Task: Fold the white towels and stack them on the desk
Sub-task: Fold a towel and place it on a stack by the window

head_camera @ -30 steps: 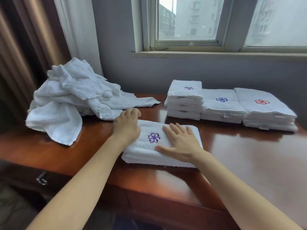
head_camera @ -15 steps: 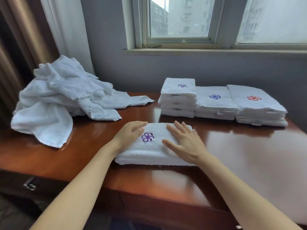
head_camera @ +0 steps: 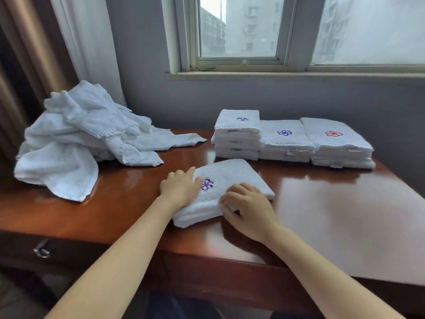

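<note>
Folded towel (head_camera: pixel 230 173) with purple pinwheel emblem (head_camera: pixel 207 184) on tabletop (head_camera: pixel 333 215), left grip (head_camera: pixel 180 188) curled over its left edge, right grip (head_camera: pixel 249 211) pinching its front edge, tags (head_camera: pixel 291 152) on stacks (head_camera: pixel 285 143) behind unreadable

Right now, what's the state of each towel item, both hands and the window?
folded towel: folded, flat on the desk, purple logo up, not yet stacked
left hand: on the towel's left end, grip unclear
right hand: fingers curled, pinching the towel's near edge
unfolded pile: crumpled, on the desk's left side
purple-logo stack: folded, the tallest
blue-logo stack: folded, neat
red-logo stack: folded, neat
window: shut
</note>
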A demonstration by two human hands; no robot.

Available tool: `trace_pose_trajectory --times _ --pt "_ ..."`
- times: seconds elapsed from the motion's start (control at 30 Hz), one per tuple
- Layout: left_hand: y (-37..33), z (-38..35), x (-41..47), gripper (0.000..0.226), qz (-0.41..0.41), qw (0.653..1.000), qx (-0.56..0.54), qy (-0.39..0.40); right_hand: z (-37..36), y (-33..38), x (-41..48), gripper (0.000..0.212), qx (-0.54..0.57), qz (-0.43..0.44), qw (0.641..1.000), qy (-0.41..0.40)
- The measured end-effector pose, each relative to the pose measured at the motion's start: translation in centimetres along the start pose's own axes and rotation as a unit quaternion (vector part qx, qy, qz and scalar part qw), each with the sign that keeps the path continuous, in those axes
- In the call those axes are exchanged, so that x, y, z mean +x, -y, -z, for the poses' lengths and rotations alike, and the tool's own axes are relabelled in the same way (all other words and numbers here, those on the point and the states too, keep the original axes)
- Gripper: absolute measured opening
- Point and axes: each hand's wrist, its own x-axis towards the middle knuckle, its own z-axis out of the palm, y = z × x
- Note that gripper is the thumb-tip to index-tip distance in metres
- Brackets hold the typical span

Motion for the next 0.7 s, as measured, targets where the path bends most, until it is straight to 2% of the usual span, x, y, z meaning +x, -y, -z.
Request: trace_pose_trajectory --times 0.13,0.23,0.3,0.4,0.47,0.57,0.63,0.7 --pt "-1.9 1.1 -1.5 0.069 0.030 0.996 0.059 0.054 1.7 -1.8 -1.3 0.007 -0.022 -0.069 0.997 -0.016" --pt "-2.9 2.0 -2.9 0.066 -0.009 0.996 0.036 0.082 2.8 -3.0 -2.0 0.013 -0.018 -0.150 0.988 -0.023" --pt "-3.6 2.3 -3.9 0.047 -0.053 0.989 -0.046 0.128 3.5 -3.8 -2.3 0.013 0.000 -0.213 0.977 -0.016" --pt "-4.1 2.6 -4.9 0.028 -0.051 0.950 -0.222 0.213 4.6 -4.4 -2.5 0.013 0.095 -0.310 0.946 -0.017" --pt "-3.8 2.6 -4.8 0.037 -0.062 0.928 -0.289 0.225 5.3 -4.8 -2.3 0.032 0.170 -0.361 0.917 -0.011" --pt "-2.8 2.9 -4.3 0.064 -0.086 0.888 -0.363 0.270 6.6 -4.8 -1.8 0.053 0.265 -0.423 0.866 0.021" --pt "-2.1 3.0 -3.9 0.080 -0.081 0.870 -0.379 0.304 7.6 -4.7 -1.5 0.057 0.324 -0.446 0.831 0.076" --pt "-1.6 3.1 -3.5 0.090 -0.074 0.867 -0.378 0.317 8.5 -4.7 -1.3 0.054 0.346 -0.451 0.810 0.145"
